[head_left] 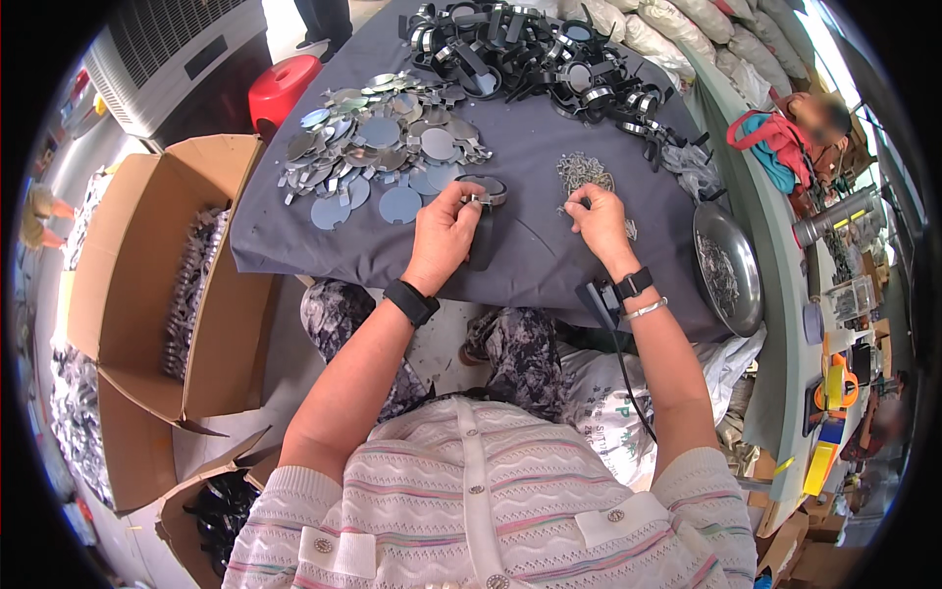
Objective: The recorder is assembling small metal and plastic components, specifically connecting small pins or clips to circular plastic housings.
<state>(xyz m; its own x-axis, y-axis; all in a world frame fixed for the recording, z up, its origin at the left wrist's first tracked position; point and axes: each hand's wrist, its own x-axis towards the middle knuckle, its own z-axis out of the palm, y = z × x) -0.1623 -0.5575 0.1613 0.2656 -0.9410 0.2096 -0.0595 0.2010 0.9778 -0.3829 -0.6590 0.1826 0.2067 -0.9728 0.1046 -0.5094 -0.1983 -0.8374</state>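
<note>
My left hand (446, 236) is closed around a black ring-shaped part (488, 187) with a flat handle hanging down beneath my fingers. A shiny metal band shows at its ring. To the right, my right hand (601, 224) pinches at the near edge of a heap of small silvery screws (586, 172). Something small and dark shows between its fingertips, too hidden to name. Left of my left hand lies a pile of thin round metal discs with tabs (378, 133). Many more black ring-shaped parts with handles (481, 79) are heaped at the far side.
The grey cloth-covered table (324, 253) carries everything. A metal bowl (748, 285) with small parts stands at its right edge, near a clear plastic bag (690, 162). Open cardboard boxes (128, 285) and a red stool (285, 86) are at the left. A crowded green-edged bench (780, 324) runs along the right.
</note>
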